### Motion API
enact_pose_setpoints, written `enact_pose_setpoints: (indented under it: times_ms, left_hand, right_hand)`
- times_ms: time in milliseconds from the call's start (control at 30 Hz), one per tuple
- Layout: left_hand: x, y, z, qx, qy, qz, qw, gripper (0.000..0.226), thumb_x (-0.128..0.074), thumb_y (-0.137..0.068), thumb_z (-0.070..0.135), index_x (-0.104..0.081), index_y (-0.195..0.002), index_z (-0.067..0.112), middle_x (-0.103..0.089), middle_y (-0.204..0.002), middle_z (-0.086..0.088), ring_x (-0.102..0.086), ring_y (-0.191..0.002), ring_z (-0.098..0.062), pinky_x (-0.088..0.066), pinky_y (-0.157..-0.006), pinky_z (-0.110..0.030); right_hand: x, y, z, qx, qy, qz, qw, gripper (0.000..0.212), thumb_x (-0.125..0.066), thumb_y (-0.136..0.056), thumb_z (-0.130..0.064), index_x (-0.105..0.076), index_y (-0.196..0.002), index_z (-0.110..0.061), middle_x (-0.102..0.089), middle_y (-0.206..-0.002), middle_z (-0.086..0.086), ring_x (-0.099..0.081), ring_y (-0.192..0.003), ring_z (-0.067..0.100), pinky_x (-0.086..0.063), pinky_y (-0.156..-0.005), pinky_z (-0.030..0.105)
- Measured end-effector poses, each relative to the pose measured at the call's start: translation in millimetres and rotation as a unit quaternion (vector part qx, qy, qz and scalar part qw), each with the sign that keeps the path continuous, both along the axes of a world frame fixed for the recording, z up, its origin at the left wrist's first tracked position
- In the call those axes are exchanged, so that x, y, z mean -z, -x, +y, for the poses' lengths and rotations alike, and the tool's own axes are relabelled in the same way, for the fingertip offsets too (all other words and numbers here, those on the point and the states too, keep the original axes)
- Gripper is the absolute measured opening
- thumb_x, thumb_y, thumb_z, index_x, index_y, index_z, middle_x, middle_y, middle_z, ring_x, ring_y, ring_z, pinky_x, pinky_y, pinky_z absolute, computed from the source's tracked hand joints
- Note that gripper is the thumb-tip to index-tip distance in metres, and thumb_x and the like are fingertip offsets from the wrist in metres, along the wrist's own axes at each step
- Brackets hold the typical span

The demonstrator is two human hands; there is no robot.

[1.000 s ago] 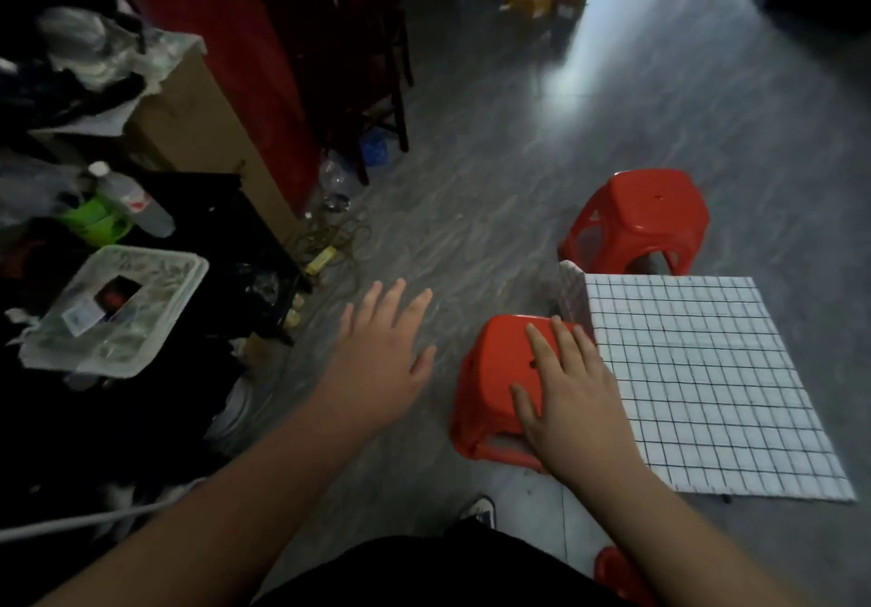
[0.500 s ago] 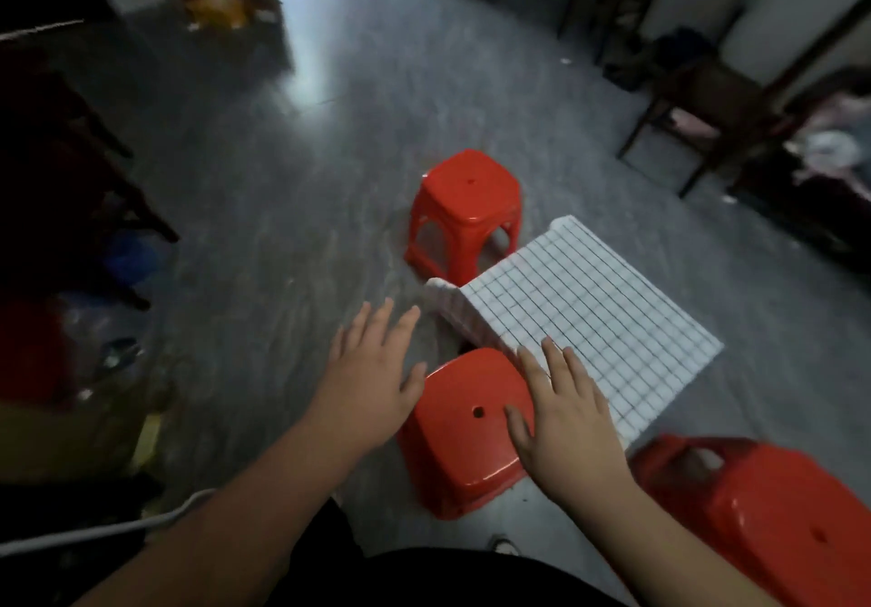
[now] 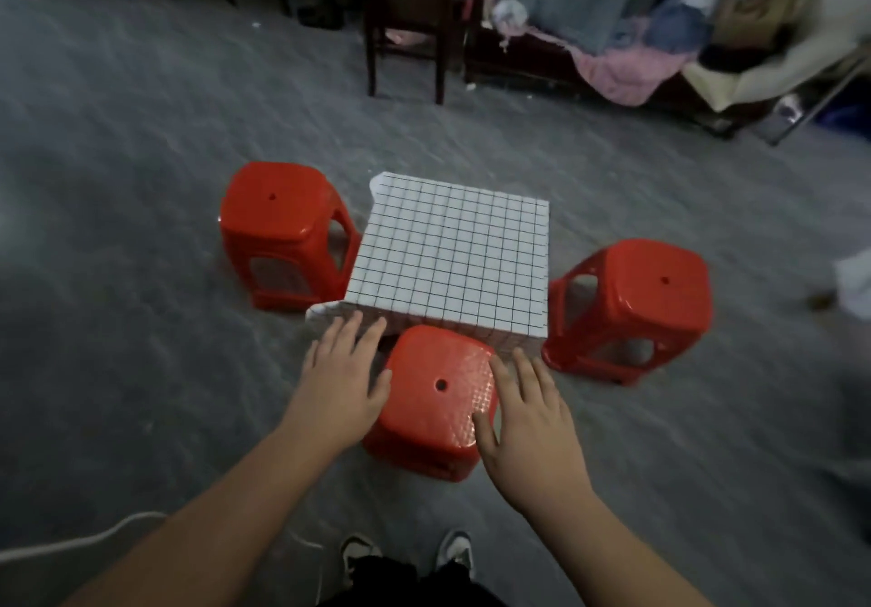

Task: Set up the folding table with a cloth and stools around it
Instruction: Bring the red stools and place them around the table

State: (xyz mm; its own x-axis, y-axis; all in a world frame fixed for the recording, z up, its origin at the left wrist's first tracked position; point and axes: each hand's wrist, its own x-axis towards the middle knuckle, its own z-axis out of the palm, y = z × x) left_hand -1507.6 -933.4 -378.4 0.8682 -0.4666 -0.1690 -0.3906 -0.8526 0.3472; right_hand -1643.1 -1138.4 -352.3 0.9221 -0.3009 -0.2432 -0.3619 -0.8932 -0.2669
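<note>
A low table under a white cloth with a black grid (image 3: 452, 253) stands on the grey floor. Three red plastic stools surround it: one at its left side (image 3: 283, 234), one at its right (image 3: 636, 305), and one at its near edge (image 3: 433, 399). My left hand (image 3: 344, 385) hovers flat with straight fingers beside the near stool's left edge, fingertips close to the cloth's hanging corner. My right hand (image 3: 528, 422) lies flat on the near stool's right side, fingers straight, thumb on the seat.
A dark wooden chair (image 3: 410, 26) and a bench piled with clothes (image 3: 636, 40) stand at the back. A white cable (image 3: 70, 540) runs along the floor at lower left. My shoes (image 3: 405, 554) are just behind the near stool. White paper (image 3: 853, 286) lies at far right.
The view swung right around the table, bringing the third stool and the clothes bench into sight. My right hand stayed on the near stool; my left hand came closer to its left edge.
</note>
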Motion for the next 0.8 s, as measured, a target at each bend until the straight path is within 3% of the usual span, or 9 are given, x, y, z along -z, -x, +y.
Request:
enact_pose_setpoints:
  times_ms: [133, 367, 500, 667, 800]
  left_hand:
    - [43.7, -8.3, -7.1, 0.007, -0.033, 0.009, 0.999, 0.071, -0.034, -0.084, 0.051, -0.037, -0.149, 0.021, -0.035, -0.155, -0.014, -0.029, -0.143, -0.035, -0.033, -0.111, -0.058]
    - [194.5, -11.4, -34.3, 0.078, -0.047, 0.037, 0.995, 0.070, -0.036, -0.086, 0.051, -0.029, -0.152, 0.027, -0.028, -0.160, -0.007, -0.016, -0.148, -0.034, -0.030, -0.113, -0.057]
    - [289.8, -19.3, -47.3, 0.109, -0.096, 0.030, 0.989, 0.072, -0.036, -0.088, 0.058, -0.018, -0.154, 0.034, -0.013, -0.164, -0.001, -0.007, -0.150, -0.034, -0.026, -0.113, -0.060]
    - [382.7, -42.5, -51.2, 0.140, -0.152, 0.041, 0.978, 0.080, -0.031, -0.087, 0.073, 0.005, -0.152, 0.044, 0.014, -0.164, 0.004, 0.015, -0.149, -0.032, -0.012, -0.115, -0.066]
    - [421.1, -62.3, -56.5, 0.131, -0.133, 0.086, 0.979, 0.090, -0.040, -0.082, 0.078, 0.013, -0.149, 0.048, 0.030, -0.159, 0.004, 0.023, -0.147, -0.033, -0.016, -0.114, -0.068]
  right_hand:
    - [37.9, -1.9, -7.4, 0.026, -0.022, 0.025, 0.999, 0.072, -0.047, -0.094, -0.047, -0.018, -0.156, -0.025, -0.009, -0.166, 0.002, -0.008, -0.152, 0.026, -0.022, -0.120, 0.043]
    - [198.6, -17.4, -23.4, 0.055, -0.053, 0.093, 0.993, 0.074, -0.047, -0.094, -0.046, -0.016, -0.157, -0.024, -0.013, -0.165, 0.006, -0.009, -0.151, 0.029, -0.020, -0.121, 0.045]
    - [296.9, -28.8, -28.1, 0.083, -0.063, 0.093, 0.990, 0.074, -0.052, -0.092, -0.045, -0.019, -0.155, -0.027, -0.016, -0.164, 0.008, -0.014, -0.150, 0.032, -0.024, -0.119, 0.049]
    - [394.3, -42.4, -36.7, 0.124, -0.064, 0.106, 0.985, 0.080, -0.048, -0.094, -0.055, -0.003, -0.156, -0.034, 0.005, -0.166, 0.002, 0.001, -0.151, 0.033, -0.017, -0.120, 0.054]
    - [438.8, -50.4, -33.9, 0.155, -0.068, 0.110, 0.979, 0.090, -0.046, -0.090, -0.066, 0.006, -0.156, -0.034, 0.019, -0.164, 0.000, 0.009, -0.149, 0.040, -0.016, -0.118, 0.061]
